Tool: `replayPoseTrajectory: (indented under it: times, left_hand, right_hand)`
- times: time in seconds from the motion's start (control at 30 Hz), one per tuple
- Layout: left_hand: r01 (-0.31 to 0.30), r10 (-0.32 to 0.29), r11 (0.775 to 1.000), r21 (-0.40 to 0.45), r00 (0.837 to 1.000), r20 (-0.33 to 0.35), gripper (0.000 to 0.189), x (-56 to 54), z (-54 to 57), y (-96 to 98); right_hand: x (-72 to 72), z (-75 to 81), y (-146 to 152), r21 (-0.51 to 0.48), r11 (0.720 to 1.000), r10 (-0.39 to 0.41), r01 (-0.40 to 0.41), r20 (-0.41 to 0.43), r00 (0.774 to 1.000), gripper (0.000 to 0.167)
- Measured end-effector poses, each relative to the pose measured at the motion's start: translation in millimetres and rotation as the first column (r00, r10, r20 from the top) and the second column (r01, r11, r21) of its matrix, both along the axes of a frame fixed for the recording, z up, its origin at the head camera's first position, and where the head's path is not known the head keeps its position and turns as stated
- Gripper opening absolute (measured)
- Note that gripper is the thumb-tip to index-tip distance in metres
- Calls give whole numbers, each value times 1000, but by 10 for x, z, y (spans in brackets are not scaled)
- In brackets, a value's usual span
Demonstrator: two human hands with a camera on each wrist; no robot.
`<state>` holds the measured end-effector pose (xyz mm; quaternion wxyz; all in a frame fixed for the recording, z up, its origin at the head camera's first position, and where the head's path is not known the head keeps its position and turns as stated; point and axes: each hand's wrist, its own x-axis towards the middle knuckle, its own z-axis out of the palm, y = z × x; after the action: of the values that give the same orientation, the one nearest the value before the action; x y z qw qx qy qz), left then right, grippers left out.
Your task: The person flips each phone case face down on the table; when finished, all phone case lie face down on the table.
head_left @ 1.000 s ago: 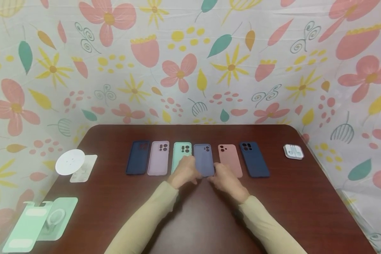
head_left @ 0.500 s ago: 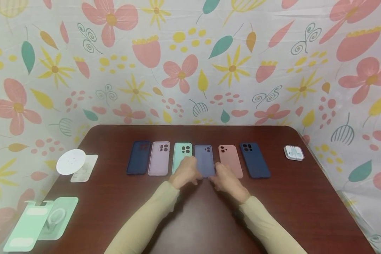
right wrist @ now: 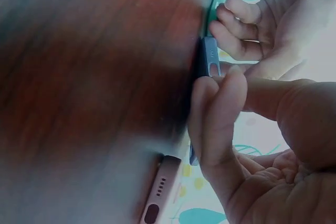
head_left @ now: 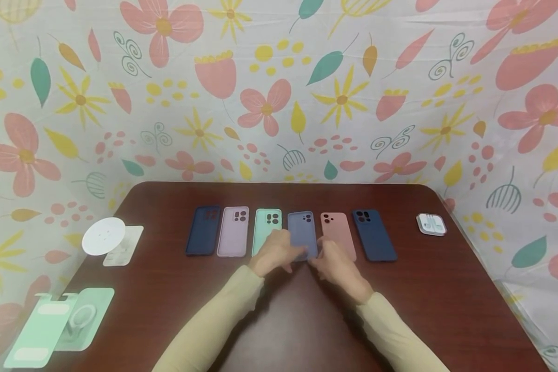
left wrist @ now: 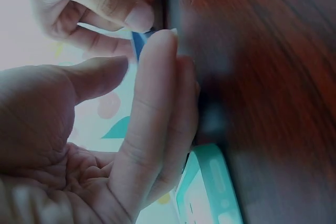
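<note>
A row of phone cases lies across the table. At its middle is the slate-blue phone case (head_left: pixel 302 227), seen end-on in the right wrist view. My right hand (head_left: pixel 338 266) pinches its near right corner between thumb and fingers. Close to the case's near left corner is my left hand (head_left: pixel 276 253), its thumb stretched out apart from the fairly straight fingers (left wrist: pixel 152 93). The left hand partly covers the mint phone case (head_left: pixel 266 227) in the head view. Just right of the right hand is the pink phone case (head_left: pixel 337 232), partly hidden by it.
Lilac (head_left: pixel 233 232) and navy (head_left: pixel 203 230) phone cases lie to the left, a dark blue phone case (head_left: pixel 374 235) to the right. Boxed earphones (head_left: pixel 431 224) sit far right. A white round-topped stand (head_left: pixel 104 236) and a mint folding stand (head_left: pixel 42 330) are at the left edge.
The slate-blue phone case has shifted slightly right, toward the pink one. My left thumb has lifted and stretched out over its near end. The other cases stay put.
</note>
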<state>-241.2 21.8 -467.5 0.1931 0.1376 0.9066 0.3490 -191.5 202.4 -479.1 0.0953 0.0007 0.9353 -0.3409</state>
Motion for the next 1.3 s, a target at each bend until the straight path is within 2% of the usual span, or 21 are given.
replayPoseTrajectory:
  times: [0.07,0.1,0.17,0.23,0.27,0.3,0.43,0.67,0.93,1.03,1.1,1.2,1.3]
  left_hand:
    - [0,0,1000,-11,1000,-21,46,16,-5,11]
    - [2,-3,1000,-8,1000,-15,48,10,-1,9]
    - [2,-2,1000,3,1000,-17,52,6,-9,15]
    - [-6,6,1000,17,1000,-16,56,18,-6,26]
    - [-17,17,999,31,1000,-7,55,51,53,32]
    - [-25,25,999,44,1000,-1,55,81,102,38]
    - [-43,44,997,64,999,-8,58,111,105,68]
    - [-43,43,993,108,999,-4,64,113,101,92]
    - [-55,36,981,185,994,102,63,97,76,69]
    - [-60,21,968,243,987,159,62,79,60,42]
    - [-82,14,951,299,975,222,61,69,56,13]
    - [-128,4,921,367,948,318,58,56,66,-32]
    - [-170,11,895,413,933,360,53,52,102,-65]
  right_hand:
    - [43,83,-28,-5,1000,-15,15,-21,1000,53]
    - [50,97,-26,-7,1000,-17,17,-31,999,52]
    - [122,234,-67,-4,1000,-21,21,-53,998,49]
    - [142,281,-73,2,1000,-22,22,-64,998,49]
    - [149,299,-75,5,1000,-24,24,-65,998,50]
    - [151,311,-74,8,1000,-22,22,-68,997,51]
    - [157,341,-69,4,1000,-27,28,-86,996,53]
    - [189,364,-62,23,999,-19,24,-167,986,51]
    - [237,402,-105,16,1000,-21,25,-221,975,49]
    - [224,387,-124,22,999,-18,23,-228,974,53]
    - [207,367,-135,14,1000,-16,20,-208,978,58]
    - [178,324,-148,-21,1000,1,-4,-151,989,61]
    - [140,273,-157,-50,999,11,-16,-103,995,61]
